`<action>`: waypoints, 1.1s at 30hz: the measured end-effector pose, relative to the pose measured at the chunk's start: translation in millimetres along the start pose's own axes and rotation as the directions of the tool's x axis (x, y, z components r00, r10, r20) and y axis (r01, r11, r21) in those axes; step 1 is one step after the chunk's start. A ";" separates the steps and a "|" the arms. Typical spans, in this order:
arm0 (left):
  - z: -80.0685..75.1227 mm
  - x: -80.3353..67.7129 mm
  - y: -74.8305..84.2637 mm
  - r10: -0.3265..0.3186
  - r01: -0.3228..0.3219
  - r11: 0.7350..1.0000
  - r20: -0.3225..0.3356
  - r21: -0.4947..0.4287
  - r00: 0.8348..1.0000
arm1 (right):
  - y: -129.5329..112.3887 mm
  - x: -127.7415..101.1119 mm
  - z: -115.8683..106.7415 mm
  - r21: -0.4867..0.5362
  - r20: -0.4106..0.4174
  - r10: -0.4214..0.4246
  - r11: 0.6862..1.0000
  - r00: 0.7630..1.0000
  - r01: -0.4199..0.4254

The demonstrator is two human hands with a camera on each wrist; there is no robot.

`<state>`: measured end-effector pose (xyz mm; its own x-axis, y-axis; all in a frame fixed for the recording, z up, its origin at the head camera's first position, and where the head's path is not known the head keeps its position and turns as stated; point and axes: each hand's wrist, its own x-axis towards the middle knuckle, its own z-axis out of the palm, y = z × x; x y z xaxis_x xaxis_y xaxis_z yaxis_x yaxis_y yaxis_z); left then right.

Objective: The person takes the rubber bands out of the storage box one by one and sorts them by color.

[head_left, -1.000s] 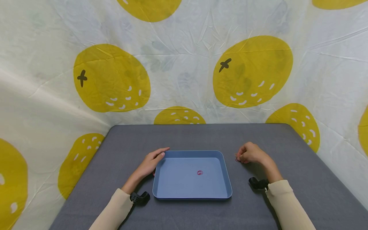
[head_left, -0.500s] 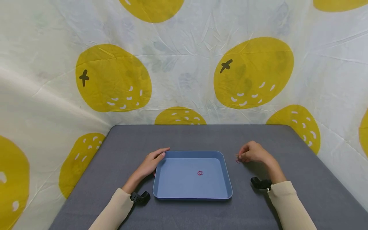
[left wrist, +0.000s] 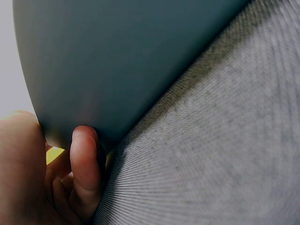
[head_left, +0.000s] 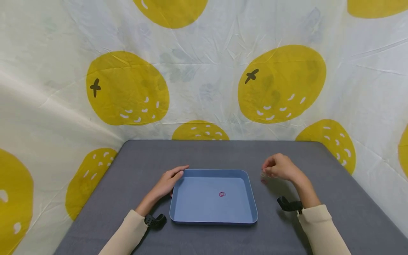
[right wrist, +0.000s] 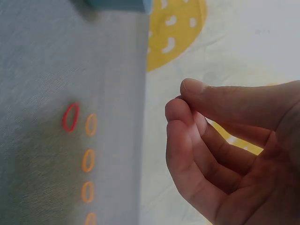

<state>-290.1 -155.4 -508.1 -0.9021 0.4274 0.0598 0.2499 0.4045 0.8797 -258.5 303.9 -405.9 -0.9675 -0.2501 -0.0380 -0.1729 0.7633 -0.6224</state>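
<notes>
My left hand [head_left: 165, 181] grips the blue tray [head_left: 171, 212] at its far left corner, thumb at the rim. A curled finger [left wrist: 85, 159] lies against the tray's outer wall in the left wrist view. To the right of the tray, my right hand [head_left: 280, 167] hovers over the table, thumb and index fingertips together. Nothing shows between them in the right wrist view. Below this hand lie a thin red loop [right wrist: 71, 117], like a rubber band, and several orange loops [right wrist: 88, 160] in a row. Inside the tray are thin overlapping red loops [head_left: 222, 194].
A grey cloth covers the table [head_left: 210, 154]. Behind it and on the left hangs a pale curtain [head_left: 204, 81] printed with large yellow fruit. A black wrist camera [head_left: 155, 221] sits at the left wrist, another black camera [head_left: 289, 204] at the right.
My right hand has risen a little from the table, and the loops beneath it show more. The left hand keeps its hold on the tray. The head view has tilted slightly upward.
</notes>
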 end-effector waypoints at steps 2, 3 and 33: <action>0.5 -0.2 0.0 -0.003 0.003 1.000 -0.007 -0.001 1.000 | -5.9 -1.0 -1.5 -0.006 -0.004 -0.017 1.000 1.000 0.017; 0.7 -0.3 -0.1 -0.004 0.004 1.000 -0.009 0.000 1.000 | -8.8 -1.4 -2.2 -0.007 -0.005 -0.024 1.000 1.000 0.024; 1.2 -0.7 0.0 -0.009 0.010 1.000 -0.014 0.024 1.000 | -68.7 25.6 31.1 -0.050 0.030 -0.176 0.983 0.984 0.178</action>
<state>-289.0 -154.7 -508.8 -0.9091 0.4125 0.0578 0.2493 0.4278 0.8688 -265.6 226.5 -388.4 -0.9158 -0.3986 0.0486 -0.3510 0.7359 -0.5790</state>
